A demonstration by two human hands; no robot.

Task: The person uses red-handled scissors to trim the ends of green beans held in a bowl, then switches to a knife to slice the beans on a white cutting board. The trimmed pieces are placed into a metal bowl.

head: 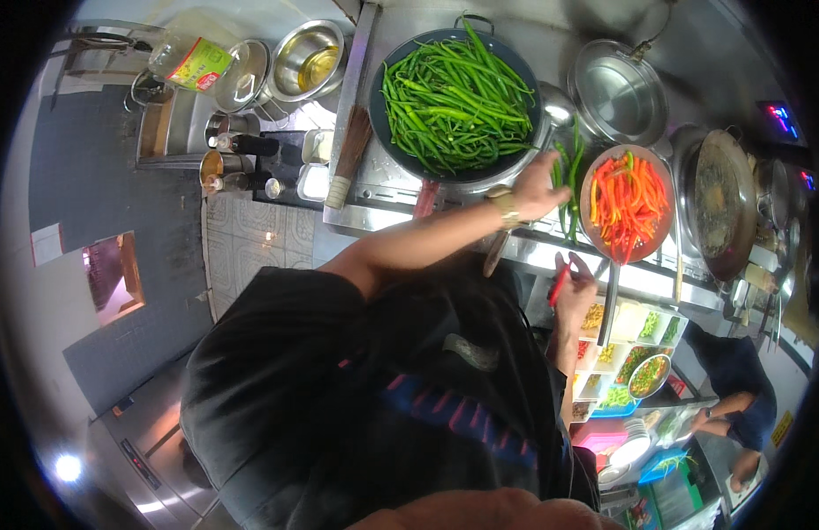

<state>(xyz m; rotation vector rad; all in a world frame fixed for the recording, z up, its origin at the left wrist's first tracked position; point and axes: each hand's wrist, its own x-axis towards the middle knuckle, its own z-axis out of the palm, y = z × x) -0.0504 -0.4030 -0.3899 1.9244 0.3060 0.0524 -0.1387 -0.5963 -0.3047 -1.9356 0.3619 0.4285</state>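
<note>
My left hand [541, 189], wearing a wristwatch, is held over the stove edge beside a few loose green chili peppers [573, 182]; its fingers are apart and somewhat blurred. Lower down, my right hand [574, 290] grips a slim red object [559, 286], a red chili or a small red-handled tool; I cannot tell which. A dark wok [383, 132] heaped with long green chili peppers [456, 99] stands ahead. To the right of the loose peppers, a long-handled pan or strainer [587, 232] holds red and orange chili peppers [628, 199].
A metal ladle [556, 109] lies by the wok, with a bamboo brush [350, 159] at its left. Beyond are a lidded-looking steel pan [618, 89] and a large used wok [721, 199]. Trays of chopped ingredients [615, 354] stand at right, near a co-worker [734, 371]. Bottles and bowls are at left.
</note>
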